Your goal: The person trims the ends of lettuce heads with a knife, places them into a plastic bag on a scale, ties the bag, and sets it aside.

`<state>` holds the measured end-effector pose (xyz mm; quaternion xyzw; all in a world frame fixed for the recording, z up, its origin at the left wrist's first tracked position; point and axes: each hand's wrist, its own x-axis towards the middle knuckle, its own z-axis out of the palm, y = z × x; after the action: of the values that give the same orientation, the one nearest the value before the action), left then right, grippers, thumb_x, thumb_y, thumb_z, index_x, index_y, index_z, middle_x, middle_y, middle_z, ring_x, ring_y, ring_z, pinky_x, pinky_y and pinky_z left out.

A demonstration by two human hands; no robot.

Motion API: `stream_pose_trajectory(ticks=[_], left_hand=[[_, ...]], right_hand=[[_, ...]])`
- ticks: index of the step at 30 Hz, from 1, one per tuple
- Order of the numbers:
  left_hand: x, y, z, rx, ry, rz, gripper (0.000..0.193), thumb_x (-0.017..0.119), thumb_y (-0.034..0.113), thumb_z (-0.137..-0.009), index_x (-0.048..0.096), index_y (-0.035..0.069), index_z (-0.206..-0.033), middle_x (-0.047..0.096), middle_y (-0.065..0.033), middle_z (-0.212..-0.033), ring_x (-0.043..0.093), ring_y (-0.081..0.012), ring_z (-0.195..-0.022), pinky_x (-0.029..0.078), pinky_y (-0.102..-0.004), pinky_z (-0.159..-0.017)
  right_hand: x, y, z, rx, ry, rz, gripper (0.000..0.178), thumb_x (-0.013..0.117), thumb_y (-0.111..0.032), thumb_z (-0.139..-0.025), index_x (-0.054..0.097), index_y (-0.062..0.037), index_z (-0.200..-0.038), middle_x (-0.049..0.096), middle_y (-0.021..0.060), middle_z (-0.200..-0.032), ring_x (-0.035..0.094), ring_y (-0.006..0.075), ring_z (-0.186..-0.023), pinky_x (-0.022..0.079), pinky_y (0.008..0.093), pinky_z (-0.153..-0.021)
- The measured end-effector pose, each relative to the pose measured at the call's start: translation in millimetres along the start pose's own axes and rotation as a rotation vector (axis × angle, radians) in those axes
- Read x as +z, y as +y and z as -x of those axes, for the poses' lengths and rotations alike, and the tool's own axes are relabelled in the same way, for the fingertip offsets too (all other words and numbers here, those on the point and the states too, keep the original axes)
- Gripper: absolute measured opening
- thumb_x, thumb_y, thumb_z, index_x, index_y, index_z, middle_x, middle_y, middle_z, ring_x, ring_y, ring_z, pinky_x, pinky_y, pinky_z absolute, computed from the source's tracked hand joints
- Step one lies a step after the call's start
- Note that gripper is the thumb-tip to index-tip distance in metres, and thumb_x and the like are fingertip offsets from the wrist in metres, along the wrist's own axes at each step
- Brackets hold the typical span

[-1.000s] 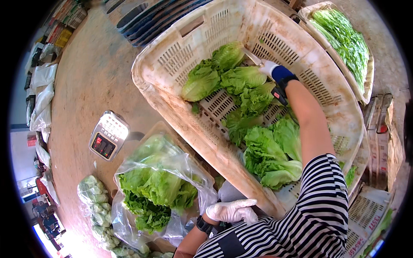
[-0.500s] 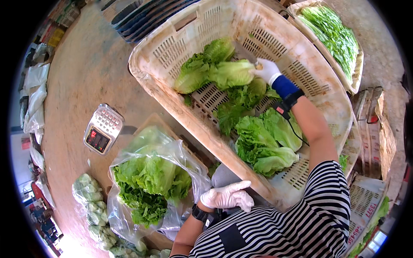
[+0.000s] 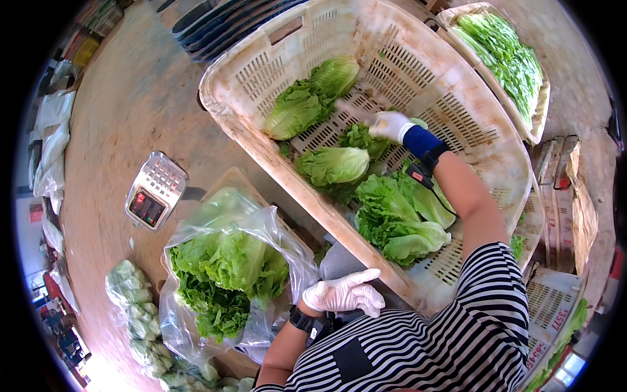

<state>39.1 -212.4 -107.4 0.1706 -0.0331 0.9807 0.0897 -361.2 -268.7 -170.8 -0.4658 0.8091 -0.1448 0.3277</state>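
Note:
Inside the large white plastic crate [image 3: 228, 124], my right hand [image 3: 390, 125] in a white glove hovers over a leafy green lettuce [image 3: 359, 140]. Motion blurs its fingers, so their grip is unclear. A paler lettuce head [image 3: 334, 164] lies near the crate's left wall, apart from that hand. Two more heads [image 3: 294, 110] rest farther back, and a cluster of lettuce [image 3: 398, 215] sits at the near end. My left hand [image 3: 344, 293], also gloved, is held in front of my body with fingers stretched out and nothing in it. Beside it stands a clear plastic bag [image 3: 304, 261] filled with lettuce [image 3: 228, 268].
A scale display with keypad [image 3: 157, 191] stands left of the bag. Several bagged green vegetables [image 3: 140, 307] lie on the floor at the lower left. Another crate of leafy greens [image 3: 503, 59] is at the far right, with stacked cardboard [image 3: 560, 202] nearer.
The paler lettuce head, formerly at my right hand, now lies nearer the crate's left wall. My right hand has let go of it and moved slightly nearer. My left hand stays almost still.

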Motion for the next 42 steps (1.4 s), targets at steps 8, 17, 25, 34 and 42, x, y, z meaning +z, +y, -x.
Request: stream_pose_trajectory(ticks=[8,17,25,34,42], left_hand=[[-1,1,4,-0.027,0.055,-0.039,0.096,0.047,0.067,-0.075,0.010,0.009,-0.142,0.042,-0.0269,-0.122,0.047,-0.0328,-0.110,0.031,-0.0432,-0.096],[-4,-2,9,-0.049,0.090,-0.051,0.101,0.052,0.070,-0.070,0.012,0.012,-0.142,0.044,-0.0287,-0.119,0.048,-0.0354,-0.108,0.032,-0.0452,-0.094],[8,4,6,-0.077,0.120,-0.086,0.100,0.049,0.072,-0.071,0.011,0.014,-0.142,0.044,-0.0262,-0.121,0.048,-0.0340,-0.111,0.035,-0.0464,-0.095],[3,5,0,-0.069,0.059,-0.056,0.096,0.050,0.070,-0.072,0.013,0.015,-0.142,0.043,-0.0256,-0.123,0.047,-0.0334,-0.110,0.036,-0.0446,-0.094],[-7,0,16,-0.060,0.126,-0.032,0.103,0.054,0.069,-0.069,0.015,0.006,-0.141,0.043,-0.0275,-0.121,0.042,-0.0348,-0.115,0.034,-0.0420,-0.095]], right_hand=[[10,117,-67,0.540,-0.030,-0.333,0.078,0.048,-0.058,-0.079,0.038,0.0009,-0.129,0.041,0.0195,-0.132,0.041,0.0326,-0.119,0.034,0.0377,-0.097],[-35,50,-30,0.342,-0.320,-0.377,0.055,0.058,-0.046,-0.081,0.049,-0.0106,-0.122,0.058,0.0068,-0.093,0.050,0.0146,-0.078,0.045,0.0305,-0.074],[-116,-2,42,0.173,0.040,-0.182,0.042,0.066,-0.035,-0.076,0.057,-0.0081,-0.107,0.060,0.0039,-0.079,0.054,0.0142,-0.071,0.046,0.0295,-0.066],[-108,42,68,0.162,-0.148,0.582,0.037,0.061,-0.033,-0.074,0.061,-0.0087,-0.102,0.063,0.0161,-0.096,0.059,0.0311,-0.091,0.045,0.0371,-0.082],[-64,-30,-142,-0.070,0.251,0.363,0.042,0.057,-0.031,-0.076,0.055,-0.0005,-0.105,0.056,0.0252,-0.104,0.054,0.0376,-0.097,0.043,0.0415,-0.083]])
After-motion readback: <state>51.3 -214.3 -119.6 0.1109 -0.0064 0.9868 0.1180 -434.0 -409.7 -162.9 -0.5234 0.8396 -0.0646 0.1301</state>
